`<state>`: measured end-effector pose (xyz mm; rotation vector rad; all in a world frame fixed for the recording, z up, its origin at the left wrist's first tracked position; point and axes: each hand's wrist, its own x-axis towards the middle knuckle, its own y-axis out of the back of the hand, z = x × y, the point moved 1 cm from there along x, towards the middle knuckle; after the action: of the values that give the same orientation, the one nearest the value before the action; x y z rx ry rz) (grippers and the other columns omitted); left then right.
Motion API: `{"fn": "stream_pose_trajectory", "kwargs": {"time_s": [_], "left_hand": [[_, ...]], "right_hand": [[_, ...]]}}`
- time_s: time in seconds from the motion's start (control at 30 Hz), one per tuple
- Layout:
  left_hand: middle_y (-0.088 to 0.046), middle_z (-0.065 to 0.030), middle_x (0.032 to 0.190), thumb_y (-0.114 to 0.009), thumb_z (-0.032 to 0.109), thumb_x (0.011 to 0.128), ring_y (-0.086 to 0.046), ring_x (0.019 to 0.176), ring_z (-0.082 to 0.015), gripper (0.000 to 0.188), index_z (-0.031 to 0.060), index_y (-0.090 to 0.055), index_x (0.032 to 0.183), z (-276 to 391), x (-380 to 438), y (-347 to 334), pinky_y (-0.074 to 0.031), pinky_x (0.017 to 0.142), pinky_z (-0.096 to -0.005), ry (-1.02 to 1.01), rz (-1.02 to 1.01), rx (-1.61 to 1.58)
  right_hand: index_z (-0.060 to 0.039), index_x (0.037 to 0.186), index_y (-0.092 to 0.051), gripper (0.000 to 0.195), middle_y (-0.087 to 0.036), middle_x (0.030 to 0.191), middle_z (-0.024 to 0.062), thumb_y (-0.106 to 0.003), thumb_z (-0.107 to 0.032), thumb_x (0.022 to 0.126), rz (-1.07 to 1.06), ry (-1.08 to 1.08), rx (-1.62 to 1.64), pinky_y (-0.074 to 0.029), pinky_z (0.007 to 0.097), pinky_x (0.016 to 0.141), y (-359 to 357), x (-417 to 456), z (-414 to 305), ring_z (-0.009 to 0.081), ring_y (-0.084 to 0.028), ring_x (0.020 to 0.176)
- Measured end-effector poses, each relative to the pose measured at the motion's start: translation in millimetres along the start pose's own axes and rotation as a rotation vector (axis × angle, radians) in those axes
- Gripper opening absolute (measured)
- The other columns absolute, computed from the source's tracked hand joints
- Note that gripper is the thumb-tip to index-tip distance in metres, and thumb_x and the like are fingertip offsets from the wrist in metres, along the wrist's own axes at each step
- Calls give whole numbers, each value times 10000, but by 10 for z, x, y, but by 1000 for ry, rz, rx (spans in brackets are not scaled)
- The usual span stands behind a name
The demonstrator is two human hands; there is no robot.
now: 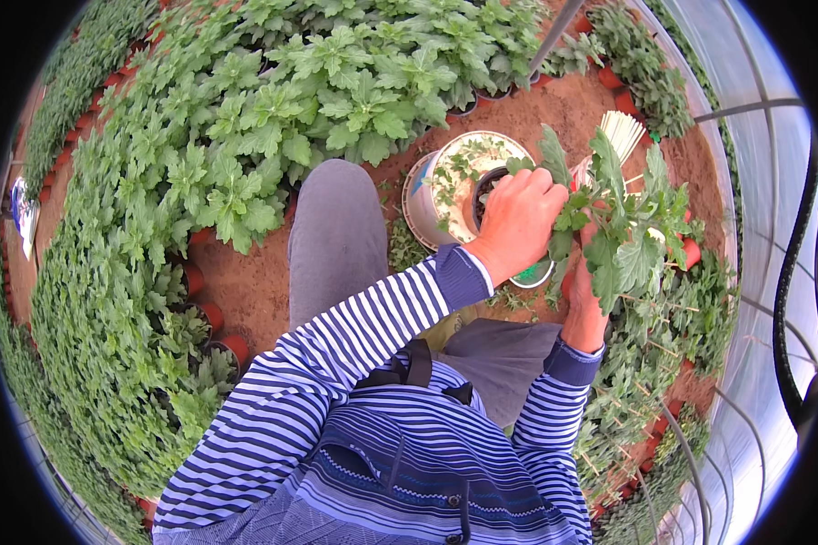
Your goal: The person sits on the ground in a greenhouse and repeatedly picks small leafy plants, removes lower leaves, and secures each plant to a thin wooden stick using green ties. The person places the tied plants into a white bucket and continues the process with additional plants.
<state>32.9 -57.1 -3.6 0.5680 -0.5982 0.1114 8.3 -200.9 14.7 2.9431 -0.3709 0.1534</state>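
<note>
A leafy green potted plant, chrysanthemum-like, leans to the right with its stems at my hands. My left hand is closed around its stem and leaves, fingers curled down and partly hidden. From below, my right hand grips the same plant, its fingers largely covered by leaves. The plant's dark pot with soil shows just left of my left hand, on a pale round bucket. Cut leaf bits lie scattered on that bucket's top.
Dense rows of potted plants stand ahead and left, in red pots. Thin pale sticks are bundled beyond my hands. A small container with green contents sits below them. Staked plants and plastic greenhouse sheeting line the right.
</note>
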Motion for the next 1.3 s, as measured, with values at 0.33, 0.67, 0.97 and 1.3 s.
{"fn": "stream_pose_trajectory", "kwargs": {"time_s": [0.33, 0.67, 0.97, 1.3], "left_hand": [[-490, -51, 798, -629, 143, 756, -535, 824, -229, 73, 89, -613, 710, -178, 50, 39, -442, 766, -364, -401, -12, 124], [-493, -33, 785, -642, 165, 744, -529, 811, -213, 95, 92, -623, 687, -224, 103, 135, -431, 745, -359, -552, -116, 134], [-485, -22, 777, -636, 166, 728, -526, 809, -200, 89, 107, -623, 662, -247, 116, 140, -427, 749, -347, -573, -116, 194], [-575, -68, 940, -654, 117, 746, -560, 925, -256, 76, 54, -637, 785, -248, 96, 227, -450, 838, -391, -458, -255, 34]], "right_hand": [[-41, 1251, -575, 297, -621, 1177, 50, -638, -81, 964, 38, -85, 184, -492, 319, 930, -55, 10, 14, 149, -588, 1061], [-37, 1252, -573, 314, -617, 1189, 63, -643, -37, 947, 2, -78, 225, -504, 313, 922, -36, -41, 12, 161, -591, 1064], [-23, 1247, -587, 311, -634, 1181, 70, -647, -31, 941, -26, -52, 167, -510, 310, 917, 3, -25, 14, 165, -600, 1060], [-11, 1223, -587, 276, -640, 1174, 74, -634, -45, 953, 99, -202, 132, -509, 314, 912, -33, 11, -68, 162, -606, 1049]]}}
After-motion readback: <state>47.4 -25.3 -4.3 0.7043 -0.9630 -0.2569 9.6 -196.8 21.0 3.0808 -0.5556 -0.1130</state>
